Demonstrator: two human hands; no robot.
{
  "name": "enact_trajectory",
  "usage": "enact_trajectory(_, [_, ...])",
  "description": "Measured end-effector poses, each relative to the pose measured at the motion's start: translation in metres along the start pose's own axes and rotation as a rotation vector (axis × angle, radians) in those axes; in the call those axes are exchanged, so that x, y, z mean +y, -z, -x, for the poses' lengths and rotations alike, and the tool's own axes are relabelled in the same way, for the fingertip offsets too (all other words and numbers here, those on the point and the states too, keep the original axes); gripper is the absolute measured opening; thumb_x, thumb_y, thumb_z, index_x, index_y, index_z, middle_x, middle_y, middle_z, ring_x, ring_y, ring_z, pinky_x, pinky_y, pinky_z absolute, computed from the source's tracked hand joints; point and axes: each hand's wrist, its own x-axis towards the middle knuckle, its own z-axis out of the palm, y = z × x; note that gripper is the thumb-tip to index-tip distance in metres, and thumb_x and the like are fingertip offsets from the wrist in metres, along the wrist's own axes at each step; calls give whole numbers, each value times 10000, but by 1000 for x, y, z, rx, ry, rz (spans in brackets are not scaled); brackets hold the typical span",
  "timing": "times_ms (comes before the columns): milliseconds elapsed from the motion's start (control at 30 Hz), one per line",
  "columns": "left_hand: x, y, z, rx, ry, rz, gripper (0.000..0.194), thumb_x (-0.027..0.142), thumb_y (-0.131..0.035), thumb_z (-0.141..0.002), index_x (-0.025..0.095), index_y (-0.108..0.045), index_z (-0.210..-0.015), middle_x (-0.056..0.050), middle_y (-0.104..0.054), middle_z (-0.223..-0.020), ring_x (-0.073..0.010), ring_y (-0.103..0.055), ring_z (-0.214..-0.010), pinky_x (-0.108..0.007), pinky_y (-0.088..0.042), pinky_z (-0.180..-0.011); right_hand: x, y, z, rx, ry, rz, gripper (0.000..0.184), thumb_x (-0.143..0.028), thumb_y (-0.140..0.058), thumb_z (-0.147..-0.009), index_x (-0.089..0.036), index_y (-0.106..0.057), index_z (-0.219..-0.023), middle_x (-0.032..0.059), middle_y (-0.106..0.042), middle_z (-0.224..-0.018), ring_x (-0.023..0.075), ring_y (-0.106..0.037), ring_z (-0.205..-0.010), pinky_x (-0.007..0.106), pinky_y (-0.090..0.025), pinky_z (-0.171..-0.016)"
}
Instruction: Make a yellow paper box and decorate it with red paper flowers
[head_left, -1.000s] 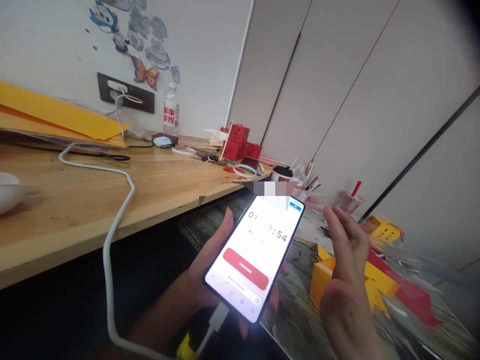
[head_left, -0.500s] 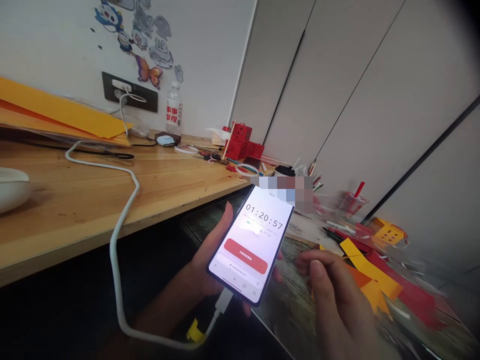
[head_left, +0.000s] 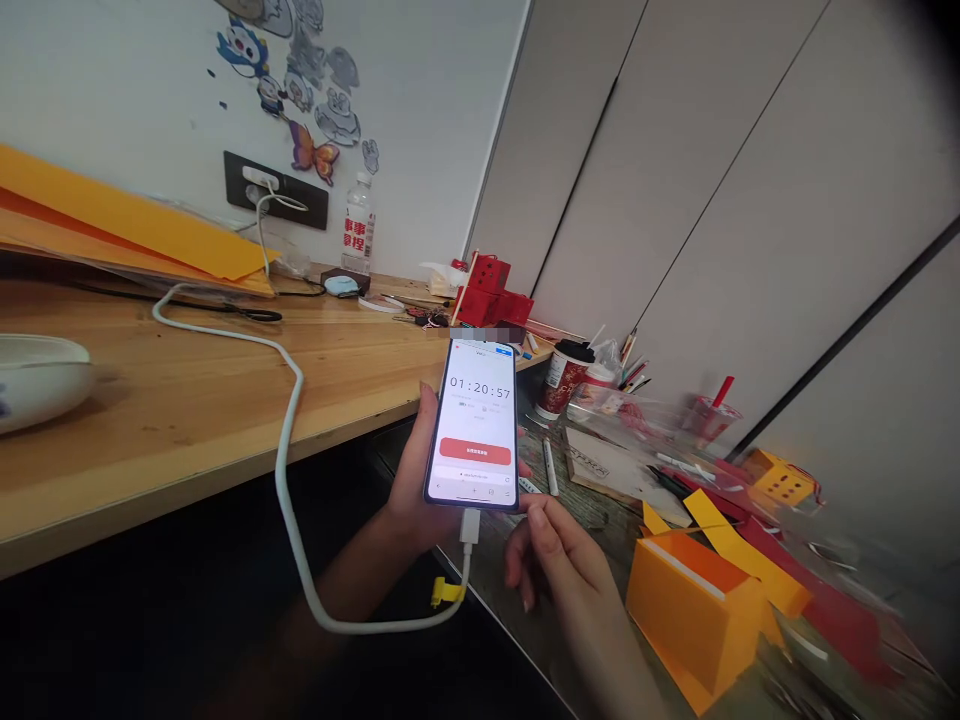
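Note:
A smartphone [head_left: 477,420] with a lit screen shows 01:20:57 and a red button below the digits. My left hand [head_left: 420,480] is wrapped round it from the left and behind, with fingertips showing at the right edge. A white charging cable [head_left: 283,450] with a yellow tag [head_left: 448,592] plugs into the phone's bottom end. Beside the phone's lower right corner is my right hand [head_left: 559,560], its fingers curled and the thumb close against the index finger. Nothing shows in that hand; whether its index fingertip touches the phone is hard to tell.
A wooden desk [head_left: 187,420] lies on the left, bearing a white bowl [head_left: 45,380], a water bottle [head_left: 358,225] and red paper boxes [head_left: 491,295]. On the lower dark table stand a lidded paper cup [head_left: 564,380] and a yellow paper box [head_left: 690,610], among pens and paper scraps.
The phone in my left hand has shifted left and turned more upright. My right hand has come left, closer to the phone's lower corner, uncovering the yellow box. The view has shifted slightly.

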Motion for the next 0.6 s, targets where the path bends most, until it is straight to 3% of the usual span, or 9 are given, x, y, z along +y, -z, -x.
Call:
enact_trajectory(133, [2,-2,2,63,-45,-16,742,596,-75,-864,94,-569,-1100,-128,-667,-842,-222,-649,-610,-301,-514,-415,-2,-1,-2,0,15,47,329,-493,-381,-872,-195,-475,-769,-49,-492,-572,75,-387,-479,213,-304,-485])
enact_trajectory(300, [2,-3,3,4,-36,-8,784,618,-59,-853,79,-574,-1095,-135,-674,-813,-216,-647,-610,-310,-521,-499,-10,2,-7,29,6,121,376,-487,-439,-842,-183,-470,-622,-32,-478,-559,85,-408,-517,226,-304,-507])
enact_trajectory(600, [2,-4,4,35,-105,6,696,560,-84,-890,114,-558,-1137,-101,-682,-841,-201,-658,-694,-256,-506,-522,-18,-3,-29,134,-10,73,307,-497,-525,-775,-217,-417,-709,-65,-426,-540,88,-354,-481,226,-234,-437])
